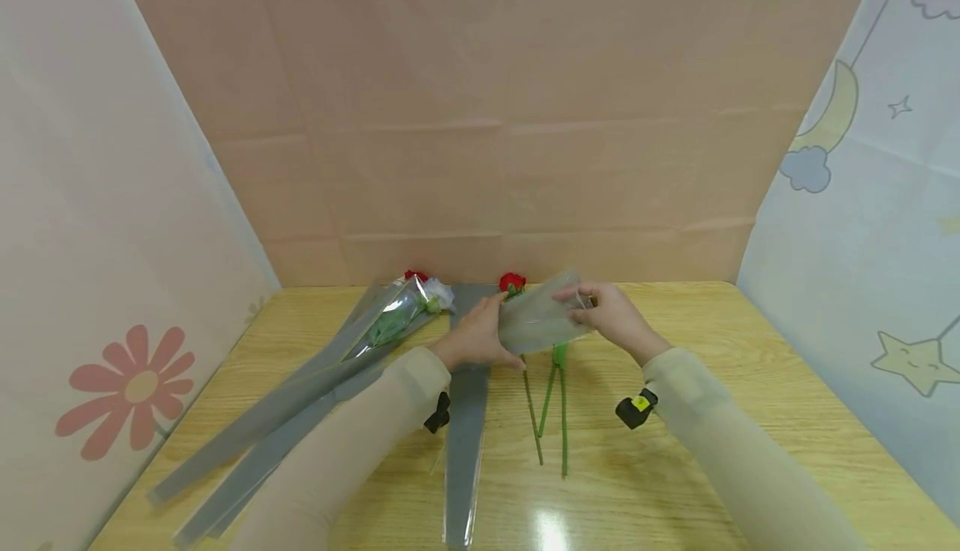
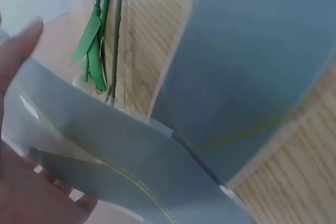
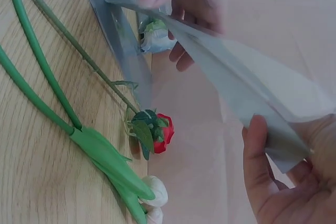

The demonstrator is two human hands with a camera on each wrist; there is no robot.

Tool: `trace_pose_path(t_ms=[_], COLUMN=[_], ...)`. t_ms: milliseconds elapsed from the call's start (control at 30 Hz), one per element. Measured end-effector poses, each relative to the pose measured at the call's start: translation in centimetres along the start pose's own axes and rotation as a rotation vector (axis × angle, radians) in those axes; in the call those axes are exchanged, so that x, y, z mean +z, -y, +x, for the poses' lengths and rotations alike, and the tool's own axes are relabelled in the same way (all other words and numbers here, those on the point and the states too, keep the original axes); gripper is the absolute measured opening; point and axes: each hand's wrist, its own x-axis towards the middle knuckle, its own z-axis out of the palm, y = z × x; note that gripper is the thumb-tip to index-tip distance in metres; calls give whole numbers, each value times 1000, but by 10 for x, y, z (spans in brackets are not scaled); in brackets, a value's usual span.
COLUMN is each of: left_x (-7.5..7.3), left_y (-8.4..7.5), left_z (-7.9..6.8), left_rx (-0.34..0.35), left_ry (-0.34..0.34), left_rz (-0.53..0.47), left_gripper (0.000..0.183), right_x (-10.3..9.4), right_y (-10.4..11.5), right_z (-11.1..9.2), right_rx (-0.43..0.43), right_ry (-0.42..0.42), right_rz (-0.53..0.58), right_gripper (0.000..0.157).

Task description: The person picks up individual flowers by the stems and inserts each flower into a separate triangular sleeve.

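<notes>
Between my two hands a grey translucent flower sleeve (image 1: 536, 318) is raised over the table. My left hand (image 1: 480, 336) grips its left end, with the thumb and fingers on either side in the left wrist view. At its right end my right hand (image 1: 611, 318) holds the edge between thumb and fingers (image 3: 256, 142). Under and behind the sleeve lie a red rose (image 1: 512, 282) and white tulips (image 3: 155, 191), their green stems (image 1: 564, 426) pointing toward me. Another flat grey sleeve (image 1: 467, 451) lies beneath my left hand.
On the left, long grey sleeves (image 1: 281, 409) lie slanted across the wooden table (image 1: 750, 418). One bouquet in clear wrap shows a white flower (image 1: 437, 294) and a red flower (image 1: 415, 274). A pinkish backdrop (image 1: 510, 159) and patterned side walls enclose the table.
</notes>
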Motion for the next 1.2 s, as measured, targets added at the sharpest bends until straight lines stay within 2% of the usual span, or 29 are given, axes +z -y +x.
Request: trace_pose_path(t_ms=[233,433,700,933,1200], left_x=[2,4,-1,-6,-7], left_y=[-4,-1,-3,-6,-3], left_z=[-1,2,0,0,2], left_rx=[20,28,-12,-3,9], left_ry=[-75,-124,-59,-12,-7], left_rz=[23,5,37,47,35], left_gripper=[121,100,87,81,75], right_x=[0,0,-1,-1,-1], right_y=[0,0,-2,-6,-9], right_z=[1,4,2,2,2], right_rx=[-5,8,26,31,10], right_ry=[-22,-13,-3,2,11], right_rz=[25,15,42,8,-43], right_gripper=[30,31,32,33,32])
